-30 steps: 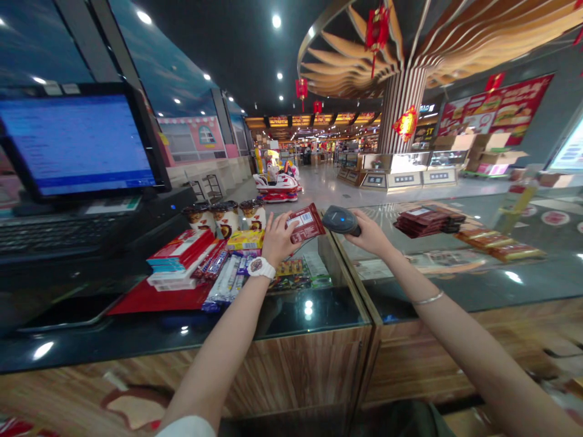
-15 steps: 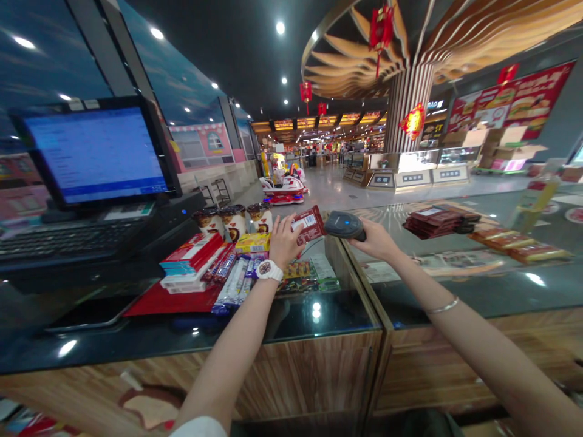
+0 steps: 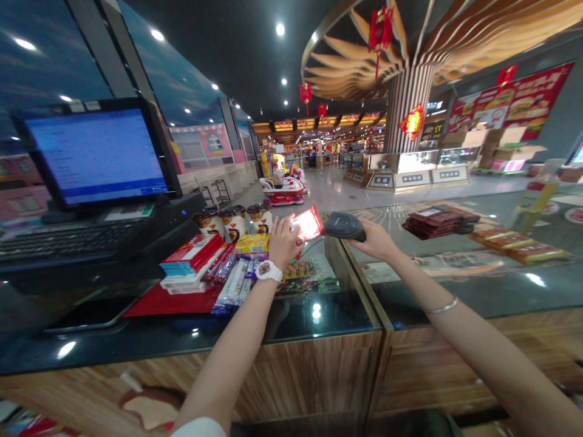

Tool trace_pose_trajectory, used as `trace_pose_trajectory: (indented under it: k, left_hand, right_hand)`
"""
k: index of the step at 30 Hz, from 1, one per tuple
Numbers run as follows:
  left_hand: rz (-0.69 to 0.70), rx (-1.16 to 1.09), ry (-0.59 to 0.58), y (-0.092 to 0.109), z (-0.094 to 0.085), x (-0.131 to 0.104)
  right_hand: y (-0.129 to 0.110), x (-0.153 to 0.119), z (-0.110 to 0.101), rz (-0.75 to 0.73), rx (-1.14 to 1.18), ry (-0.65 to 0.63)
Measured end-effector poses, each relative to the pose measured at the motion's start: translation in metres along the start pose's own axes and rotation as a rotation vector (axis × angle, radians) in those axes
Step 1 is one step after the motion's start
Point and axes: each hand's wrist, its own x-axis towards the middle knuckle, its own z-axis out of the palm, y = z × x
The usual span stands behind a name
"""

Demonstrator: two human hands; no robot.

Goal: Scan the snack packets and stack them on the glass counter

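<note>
My left hand [image 3: 285,244], with a white watch on its wrist, is closed on a small dark-red snack packet [image 3: 310,223]. A bright light washes over the packet's label side. In my right hand [image 3: 374,239] is a black barcode scanner [image 3: 342,226], its head pointing left at the packet, close to its right edge. My right fingers wrap the scanner's handle and are partly hidden behind it. Below and left of my left hand lie blue-and-white wrapped bars [image 3: 234,282], a yellow box [image 3: 252,243] and red boxes [image 3: 192,252].
Three lidded cups [image 3: 233,223] stand behind the boxes. A monitor [image 3: 95,155] and keyboard [image 3: 68,237] occupy the left. On the right glass counter are a stack of dark-red packets [image 3: 435,222] and several golden packets [image 3: 519,244]. A phone-like black slab [image 3: 91,311] lies front left.
Bright light now falls on the packet, whose label was plainly visible before. The blue light on top of the scanner no longer shows. Both hands stay nearly in place.
</note>
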Motion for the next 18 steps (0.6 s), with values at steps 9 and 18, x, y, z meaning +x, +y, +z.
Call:
trace_pose_trajectory:
  k: [9, 18]
  left_hand:
    - [0.000, -0.015, -0.012, -0.0020, 0.0011, -0.0005]
    - [-0.041, -0.048, 0.017, 0.0017, -0.0009, 0.0003]
  right_hand:
    - [-0.0020, 0.0005, -0.0012, -0.010, -0.016, 0.002]
    - [0.0001, -0.0005, -0.0006, 0.009, 0.025, 0.055]
